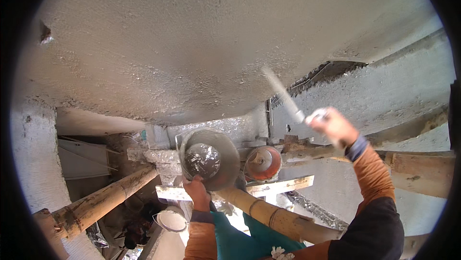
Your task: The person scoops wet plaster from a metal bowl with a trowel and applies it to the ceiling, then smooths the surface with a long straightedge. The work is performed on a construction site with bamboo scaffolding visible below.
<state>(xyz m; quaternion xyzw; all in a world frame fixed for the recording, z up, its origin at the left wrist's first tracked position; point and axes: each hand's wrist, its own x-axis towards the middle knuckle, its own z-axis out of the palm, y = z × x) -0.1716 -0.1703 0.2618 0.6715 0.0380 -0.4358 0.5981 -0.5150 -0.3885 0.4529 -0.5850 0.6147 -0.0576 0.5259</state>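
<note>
My left hand (197, 192) grips the near rim of a dark grey bucket (225, 161), which is tilted. Shiny wet grey mortar (202, 159) lies in its bottom. Out to the right, my right hand (333, 126) is raised and closed round the handle of a long flat-bladed tool (283, 94). Motion smears this tool, so its exact kind is unclear; its blade points up and left toward the grey plastered surface (192, 53). Whether the tip touches that surface I cannot tell.
A red bucket (276, 164) with grey residue stands just right of the grey one. Wooden planks (288, 186) and round poles (110, 197) cross around me. Lower down are a pale bucket (172, 220) and a dark cluttered area. A jagged gap (331, 73) breaks the surface at right.
</note>
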